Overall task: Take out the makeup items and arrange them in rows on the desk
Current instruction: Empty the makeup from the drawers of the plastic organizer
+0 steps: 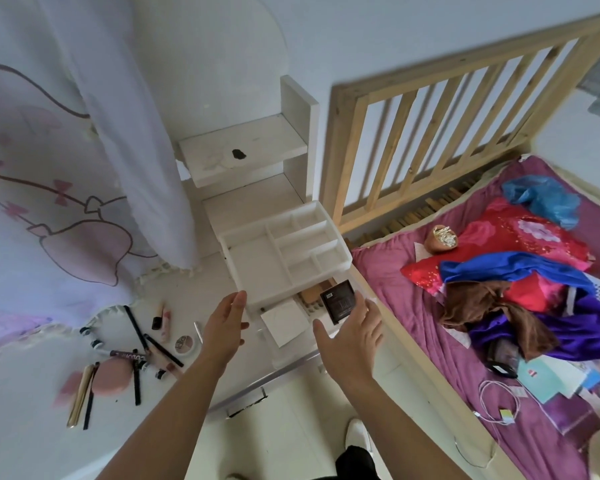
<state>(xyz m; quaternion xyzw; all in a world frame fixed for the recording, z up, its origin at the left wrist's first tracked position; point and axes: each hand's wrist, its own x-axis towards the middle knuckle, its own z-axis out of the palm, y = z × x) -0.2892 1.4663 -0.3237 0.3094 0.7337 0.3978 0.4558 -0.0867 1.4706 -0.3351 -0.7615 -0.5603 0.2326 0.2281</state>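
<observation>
A white compartment organizer (257, 268) stands on the white desk (21, 393), and its compartments look empty. My left hand (226, 327) reaches toward its near corner with straight fingers and holds nothing. My right hand (352, 336) is spread open just below a dark square palette (340, 301) by the desk's right edge; I cannot tell whether they touch. A white square box (284, 322) lies between my hands. On the desk's left lie black pencils (161, 348), a lipstick (158, 318), a round compact (184, 344), a pink puff (110, 374) and gold brushes (80, 394).
A pulled-out drawer with a clear front edge (284, 370) sits under my hands. A white shelf unit (243, 154) rises behind the organizer. A patterned curtain (66, 168) hangs at the left. A wooden bed rail (430, 133) and a bed strewn with clothes (516, 289) fill the right.
</observation>
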